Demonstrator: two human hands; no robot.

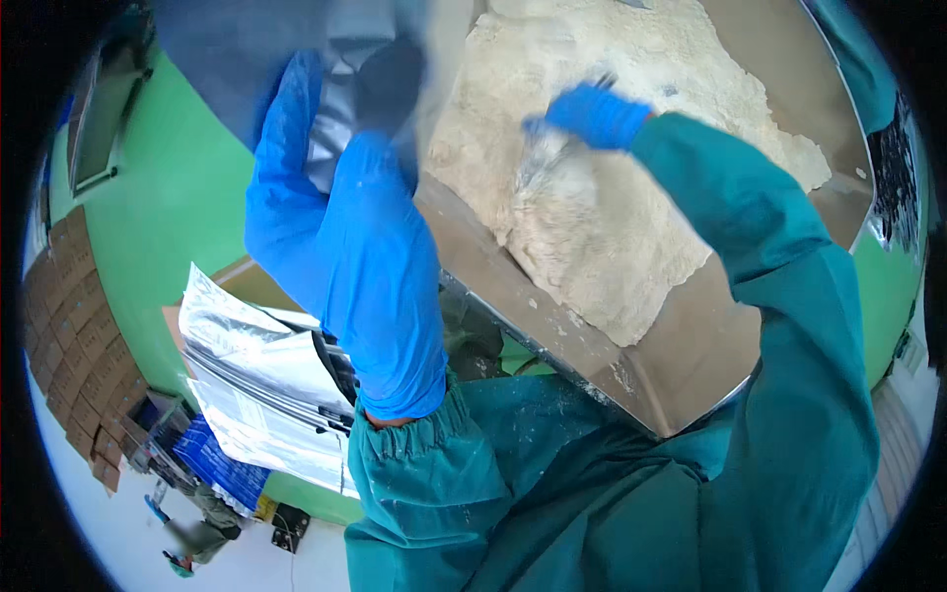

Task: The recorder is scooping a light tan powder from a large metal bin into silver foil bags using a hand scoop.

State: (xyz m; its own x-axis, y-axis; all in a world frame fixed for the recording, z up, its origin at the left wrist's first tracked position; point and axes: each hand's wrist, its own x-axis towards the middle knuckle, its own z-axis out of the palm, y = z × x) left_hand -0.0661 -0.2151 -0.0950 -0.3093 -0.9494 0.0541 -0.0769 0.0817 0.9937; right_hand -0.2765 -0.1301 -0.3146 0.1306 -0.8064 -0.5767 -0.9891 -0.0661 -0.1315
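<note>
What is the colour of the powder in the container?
The powder is pale cream; it shows best in the head view.

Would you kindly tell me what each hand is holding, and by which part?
The left hand holds a grey foil bag by its near edge. The right hand grips a blurred scoop-like tool; exactly where cannot be told.

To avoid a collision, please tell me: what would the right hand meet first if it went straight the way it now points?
The right hand would probably meet the grey bag in the left hand; depth is unclear, so the pale powder could come first.
</note>
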